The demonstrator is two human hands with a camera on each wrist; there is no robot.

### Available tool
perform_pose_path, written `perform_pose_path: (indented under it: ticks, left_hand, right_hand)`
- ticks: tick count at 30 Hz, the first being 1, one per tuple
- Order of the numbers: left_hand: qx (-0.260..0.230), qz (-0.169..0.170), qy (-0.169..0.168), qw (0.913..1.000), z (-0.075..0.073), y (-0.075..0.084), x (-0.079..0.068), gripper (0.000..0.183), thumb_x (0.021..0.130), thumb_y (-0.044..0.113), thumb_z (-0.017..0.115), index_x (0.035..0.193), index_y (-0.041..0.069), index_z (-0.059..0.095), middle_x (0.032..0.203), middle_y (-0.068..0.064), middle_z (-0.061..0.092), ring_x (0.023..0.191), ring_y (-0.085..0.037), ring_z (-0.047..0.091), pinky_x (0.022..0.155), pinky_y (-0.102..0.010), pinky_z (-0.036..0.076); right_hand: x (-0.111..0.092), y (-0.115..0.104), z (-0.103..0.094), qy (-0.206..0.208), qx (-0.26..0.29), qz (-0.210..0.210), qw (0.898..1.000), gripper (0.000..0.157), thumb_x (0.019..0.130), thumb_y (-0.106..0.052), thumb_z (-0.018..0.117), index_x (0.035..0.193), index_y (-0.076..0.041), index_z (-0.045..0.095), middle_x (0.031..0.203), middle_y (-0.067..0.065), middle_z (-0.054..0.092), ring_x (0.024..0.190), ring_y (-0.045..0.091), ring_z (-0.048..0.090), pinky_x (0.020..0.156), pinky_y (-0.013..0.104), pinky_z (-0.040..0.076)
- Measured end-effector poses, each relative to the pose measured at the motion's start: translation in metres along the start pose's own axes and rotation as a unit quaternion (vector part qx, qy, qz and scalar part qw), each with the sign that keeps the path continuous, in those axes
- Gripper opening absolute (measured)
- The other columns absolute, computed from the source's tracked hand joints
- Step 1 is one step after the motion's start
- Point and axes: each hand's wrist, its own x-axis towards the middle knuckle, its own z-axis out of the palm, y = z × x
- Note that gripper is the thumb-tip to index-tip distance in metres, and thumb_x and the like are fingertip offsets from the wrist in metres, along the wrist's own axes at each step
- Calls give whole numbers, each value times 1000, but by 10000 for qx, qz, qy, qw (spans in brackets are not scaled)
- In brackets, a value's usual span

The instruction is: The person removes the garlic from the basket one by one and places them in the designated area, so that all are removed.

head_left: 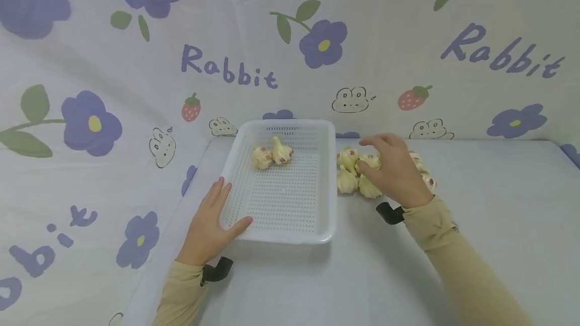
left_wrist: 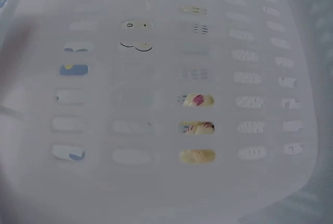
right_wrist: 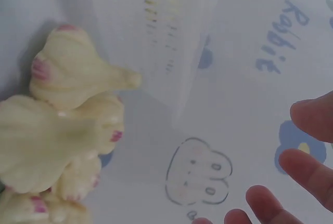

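Note:
A white perforated plastic basket (head_left: 283, 210) stands on the table with two garlic bulbs inside, one round (head_left: 262, 158) and one with its stem pointing up (head_left: 283, 153). My left hand (head_left: 206, 230) rests at the basket's near left rim, thumb and fingers spread. In the left wrist view the slotted basket wall (left_wrist: 138, 99) fills the picture. To the right of the basket lies a pile of garlic bulbs (head_left: 347, 183), partly hidden by my right hand (head_left: 396, 170) above it. The right wrist view has those fingers (right_wrist: 309, 174) apart with nothing between them, beside garlic bulbs (right_wrist: 73, 68).
A white cloth (head_left: 380, 49) with purple flowers, rabbits and lettering hangs behind the table (head_left: 498, 225). Black curved pieces (head_left: 389, 213) are strapped at both wrists, under the sleeves (head_left: 457, 255).

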Motion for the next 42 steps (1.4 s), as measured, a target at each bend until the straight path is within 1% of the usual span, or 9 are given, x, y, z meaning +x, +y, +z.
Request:
perform_pose_path:
  ticks: [5,10,14,16,23,30,36,42]
  left_hand:
    - [34,-14,-14,10000,1,-1,1,95,86,51,78,158,1,41,170,-18,29,157,-41,27,124,-62,29]
    - [35,-23,-31,10000,0,-1,1,95,87,51,78,158,1,41,170,-19,29,157,-42,27,124,-62,28]
    - [14,-21,-23,10000,1,-2,1,95,87,52,78,158,1,41,170,-18,29,157,-42,27,124,-62,28]
    - [26,-6,-12,10000,2,-3,1,95,87,52,78,158,1,41,170,-19,29,157,-42,27,124,-62,28]
    - [-28,81,67,9999,3,-7,0,94,86,51,78,158,2,42,170,-18,30,157,-41,28,124,-62,28]
    - [-69,94,83,9999,3,-6,0,94,86,51,79,158,3,43,170,-17,30,157,-41,28,124,-63,28]
    - [-63,20,6,10000,2,-5,0,95,86,52,78,159,3,41,171,-17,28,158,-41,26,124,-63,28]
    - [-66,13,27,10000,2,-4,0,95,86,52,78,159,3,42,171,-17,29,158,-41,27,124,-62,28]
  right_hand:
    - [7,-13,5,-86,82,22,9999,39,92,-11,70,129,1,67,137,29,56,131,50,49,108,65,44]
    - [12,-23,12,-63,64,-267,9996,39,90,-10,72,127,2,67,135,29,57,129,49,50,104,63,49]
    - [17,-30,20,-65,44,-497,9987,39,89,-8,72,126,3,67,133,29,58,127,49,52,105,61,47]
    - [18,-35,23,-119,12,-492,9987,39,89,-9,72,126,2,67,133,27,58,126,48,52,105,61,47]
    - [25,-49,37,-432,-273,-423,9978,45,89,-14,77,131,-3,66,137,25,55,125,43,52,98,55,56]
    - [32,-62,49,-695,-266,-490,9960,47,90,-17,75,134,-5,63,140,25,51,122,43,51,93,52,56]
    - [39,-73,56,-935,-346,-456,9940,50,92,-18,75,138,-7,62,141,23,49,123,42,49,91,50,56]
    - [48,-83,64,-1138,-319,-515,9917,52,93,-18,74,141,-6,60,144,25,48,123,42,49,88,49,57]
